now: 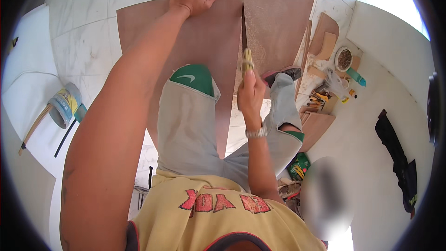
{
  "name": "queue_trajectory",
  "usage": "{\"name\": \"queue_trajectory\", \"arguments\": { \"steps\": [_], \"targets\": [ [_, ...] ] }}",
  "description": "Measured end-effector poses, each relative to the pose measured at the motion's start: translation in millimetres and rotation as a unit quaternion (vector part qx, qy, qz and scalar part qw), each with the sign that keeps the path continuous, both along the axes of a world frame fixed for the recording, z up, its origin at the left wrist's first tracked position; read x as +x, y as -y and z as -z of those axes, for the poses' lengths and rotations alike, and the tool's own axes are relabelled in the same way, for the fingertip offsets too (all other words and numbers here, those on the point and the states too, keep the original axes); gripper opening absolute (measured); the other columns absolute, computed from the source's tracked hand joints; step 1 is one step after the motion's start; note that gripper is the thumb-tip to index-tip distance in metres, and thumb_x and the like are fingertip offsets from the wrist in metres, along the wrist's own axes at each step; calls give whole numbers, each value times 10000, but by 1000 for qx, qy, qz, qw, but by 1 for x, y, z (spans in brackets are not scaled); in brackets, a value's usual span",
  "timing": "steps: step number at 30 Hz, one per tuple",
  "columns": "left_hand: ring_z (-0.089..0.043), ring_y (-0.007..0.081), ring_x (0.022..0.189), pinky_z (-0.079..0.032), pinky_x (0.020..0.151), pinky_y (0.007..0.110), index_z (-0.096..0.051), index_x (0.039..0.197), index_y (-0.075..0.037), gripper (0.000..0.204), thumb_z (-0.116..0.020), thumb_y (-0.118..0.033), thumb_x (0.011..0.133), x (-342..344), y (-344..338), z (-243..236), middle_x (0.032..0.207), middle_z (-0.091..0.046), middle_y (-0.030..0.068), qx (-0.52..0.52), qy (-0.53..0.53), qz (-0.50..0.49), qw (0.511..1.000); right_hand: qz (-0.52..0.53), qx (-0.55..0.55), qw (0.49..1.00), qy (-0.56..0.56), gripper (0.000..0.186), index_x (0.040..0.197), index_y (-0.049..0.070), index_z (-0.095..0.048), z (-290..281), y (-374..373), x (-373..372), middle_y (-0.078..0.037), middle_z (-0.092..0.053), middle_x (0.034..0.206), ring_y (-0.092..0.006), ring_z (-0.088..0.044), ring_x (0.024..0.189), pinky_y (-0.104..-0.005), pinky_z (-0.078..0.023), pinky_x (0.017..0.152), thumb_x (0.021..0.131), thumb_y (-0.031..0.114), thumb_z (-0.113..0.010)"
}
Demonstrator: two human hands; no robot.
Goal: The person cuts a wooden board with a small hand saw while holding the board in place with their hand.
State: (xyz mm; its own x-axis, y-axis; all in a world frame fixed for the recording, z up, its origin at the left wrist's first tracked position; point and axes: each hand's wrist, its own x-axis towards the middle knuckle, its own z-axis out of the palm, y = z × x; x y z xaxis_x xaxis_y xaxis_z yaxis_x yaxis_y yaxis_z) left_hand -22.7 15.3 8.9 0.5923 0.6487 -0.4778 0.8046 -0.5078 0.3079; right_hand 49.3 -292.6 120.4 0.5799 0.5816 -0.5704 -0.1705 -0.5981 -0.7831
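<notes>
Near the top centre, my left hand (190,1) has its fingers curled over the far edge of a brown wooden board (139,32), thumb against it. My left knee, in grey trousers with a green patch, rests on that board. Right of it lies a second brown board (276,14) with sawdust on it, and a dark narrow line runs between the two. My right hand (251,93) is closed on a yellowish tool handle (247,58) at this line; whether the dark line is a blade or a gap, I cannot tell.
At right are wood offcuts (325,37), a pale round container of debris (344,59), a turquoise bottle (355,76), small tools (318,100) and a long black object (395,148) on a pale surface. At left lie a bucket (65,109) and a long wooden handle (35,128).
</notes>
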Motion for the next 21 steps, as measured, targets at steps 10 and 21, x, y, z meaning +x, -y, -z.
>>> {"name": "queue_trajectory", "arguments": {
  "steps": [10,21],
  "targets": [
    [-743,367,937,-587,876,494,-813,945,-150,664,-369,-630,1067,2,-2,-8,947,-790,133,-13,-34,8,999,41,6,996,-83,449,911,48,-598,9,34,-17,69,-420,608,-44,-397,499,-260,-325,456,1126,428,-495],
    [-759,338,934,-599,878,472,-824,983,-151,663,-376,-632,1062,-5,-2,7,979,-802,122,-4,-29,11,1000,57,37,998,-15,448,1148,11,-710,17,2,-16,58,-466,639,-38,-427,515,-245,-339,459,1134,395,-480]
  ]
}}
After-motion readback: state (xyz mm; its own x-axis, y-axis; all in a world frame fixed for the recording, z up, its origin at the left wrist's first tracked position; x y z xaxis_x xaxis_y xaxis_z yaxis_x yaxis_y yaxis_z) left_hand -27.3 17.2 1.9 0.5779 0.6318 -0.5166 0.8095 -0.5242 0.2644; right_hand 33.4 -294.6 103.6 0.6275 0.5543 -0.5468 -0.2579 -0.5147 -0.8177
